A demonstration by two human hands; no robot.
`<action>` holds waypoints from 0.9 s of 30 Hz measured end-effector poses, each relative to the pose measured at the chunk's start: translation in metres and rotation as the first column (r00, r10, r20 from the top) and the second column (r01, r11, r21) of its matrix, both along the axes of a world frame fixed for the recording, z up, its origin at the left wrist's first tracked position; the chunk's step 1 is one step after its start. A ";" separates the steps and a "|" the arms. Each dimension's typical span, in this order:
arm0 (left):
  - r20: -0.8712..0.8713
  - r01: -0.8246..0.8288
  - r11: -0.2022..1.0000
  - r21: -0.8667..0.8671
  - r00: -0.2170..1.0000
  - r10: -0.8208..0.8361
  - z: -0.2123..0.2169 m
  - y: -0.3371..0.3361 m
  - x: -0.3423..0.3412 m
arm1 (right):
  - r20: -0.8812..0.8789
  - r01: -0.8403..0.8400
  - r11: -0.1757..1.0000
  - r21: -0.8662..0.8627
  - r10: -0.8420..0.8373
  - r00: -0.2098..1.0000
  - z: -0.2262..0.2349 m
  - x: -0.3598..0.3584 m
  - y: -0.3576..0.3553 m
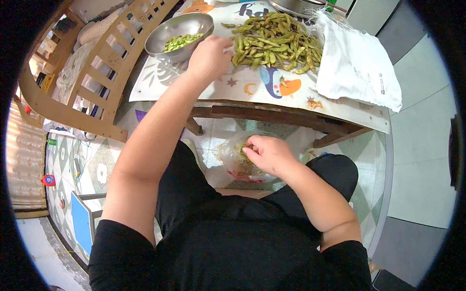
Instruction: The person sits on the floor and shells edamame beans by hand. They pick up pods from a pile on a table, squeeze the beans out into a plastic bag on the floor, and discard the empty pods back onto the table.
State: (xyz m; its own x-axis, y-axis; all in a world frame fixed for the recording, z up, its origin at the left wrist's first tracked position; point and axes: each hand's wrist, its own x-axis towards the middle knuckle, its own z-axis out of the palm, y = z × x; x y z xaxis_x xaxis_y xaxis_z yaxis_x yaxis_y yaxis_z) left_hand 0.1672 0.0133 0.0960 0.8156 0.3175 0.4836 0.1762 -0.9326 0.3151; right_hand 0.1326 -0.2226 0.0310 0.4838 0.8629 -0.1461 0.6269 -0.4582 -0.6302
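- The left hand (209, 58) reaches over the low table (272, 114) to the near edge of the heap of green soybean pods (274, 42); its fingers curl down into the pods, but whether they pinch one cannot be told from here.
- The right hand (268, 154) hangs below the table edge, over a clear plastic bag (232, 160) on the floor between the person's knees; its fingertips are pressed together at the bag's mouth, seemingly on green pod scraps.
- The pod heap lies in the middle of the table's patterned cover (252, 87).
- A steel bowl (178, 35) with shelled green beans stands just left of the left hand.
- A white cloth bag (357, 65) lies just right of the heap.
- A wooden slatted frame (104, 77) stands to the left of the table.
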 end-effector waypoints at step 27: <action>0.363 0.365 0.030 -0.931 0.931 -0.045 -0.059 -0.114 -0.129 | -0.776 0.453 0.743 0.493 0.140 0.615 0.016 0.000 -0.004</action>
State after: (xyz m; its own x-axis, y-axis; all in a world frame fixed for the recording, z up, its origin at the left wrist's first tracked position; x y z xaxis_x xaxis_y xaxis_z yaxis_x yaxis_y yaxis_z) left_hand 0.0386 -0.1002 0.0370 0.8899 0.4556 0.0225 -0.1665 0.2784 0.9459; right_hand 0.1329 -0.2270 0.0466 0.5942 0.8043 -0.0075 -0.2284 0.1597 -0.9604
